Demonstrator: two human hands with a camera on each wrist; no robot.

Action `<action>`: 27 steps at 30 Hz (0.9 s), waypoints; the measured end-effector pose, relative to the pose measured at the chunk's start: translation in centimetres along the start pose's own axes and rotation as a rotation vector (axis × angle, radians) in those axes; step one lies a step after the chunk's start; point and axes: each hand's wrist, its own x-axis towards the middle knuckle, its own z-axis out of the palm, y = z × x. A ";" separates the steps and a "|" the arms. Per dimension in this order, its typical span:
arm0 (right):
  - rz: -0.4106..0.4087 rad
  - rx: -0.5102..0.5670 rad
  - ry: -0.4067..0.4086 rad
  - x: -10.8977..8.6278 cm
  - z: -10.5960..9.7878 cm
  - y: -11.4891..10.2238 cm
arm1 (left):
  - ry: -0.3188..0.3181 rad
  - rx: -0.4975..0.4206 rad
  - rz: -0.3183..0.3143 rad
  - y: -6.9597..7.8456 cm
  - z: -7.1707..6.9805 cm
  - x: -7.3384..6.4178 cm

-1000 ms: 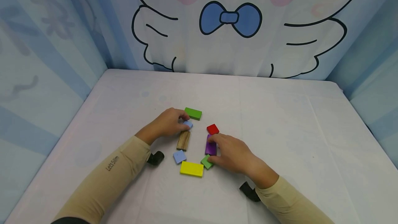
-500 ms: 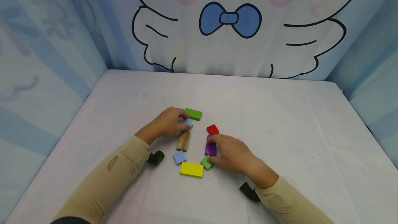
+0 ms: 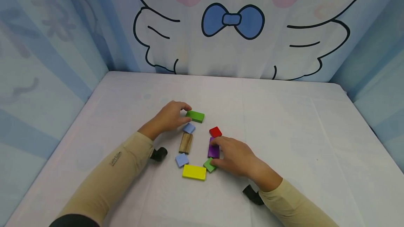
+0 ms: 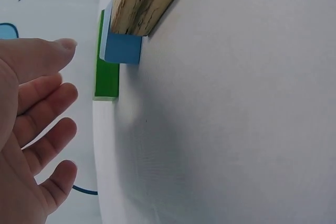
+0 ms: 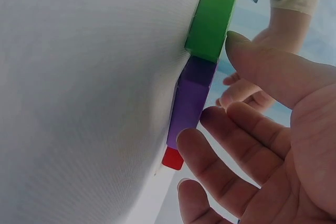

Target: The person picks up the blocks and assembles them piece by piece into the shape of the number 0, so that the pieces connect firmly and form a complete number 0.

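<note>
In the head view my left hand (image 3: 172, 115) is at the left end of a long green block (image 3: 195, 116), thumb and forefinger parted around that end. The left wrist view shows its fingers loosely bent with nothing between them; whether they touch the block I cannot tell. Just below lie a small blue block (image 3: 189, 128) and a wood-grain block (image 3: 186, 143). My right hand (image 3: 235, 155) has its thumb at a small green block (image 5: 211, 23) and a fingertip at a purple block (image 5: 189, 106), its fingers relaxed. A red block (image 3: 215, 131) lies beyond the purple one.
A second blue block (image 3: 181, 160) and a yellow block (image 3: 194, 172) form the near end of the block outline. Everything lies on a white-clothed table (image 3: 284, 122). A printed curtain (image 3: 233, 55) hangs behind its far edge.
My left hand has moved from the small blue block up and away to the long green block, which has shifted slightly. The right hand has stayed in place.
</note>
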 end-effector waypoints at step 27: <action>-0.014 0.000 0.011 -0.1 0.0 0.0 | -0.102 -0.010 -0.004 0.0 0.4 2.7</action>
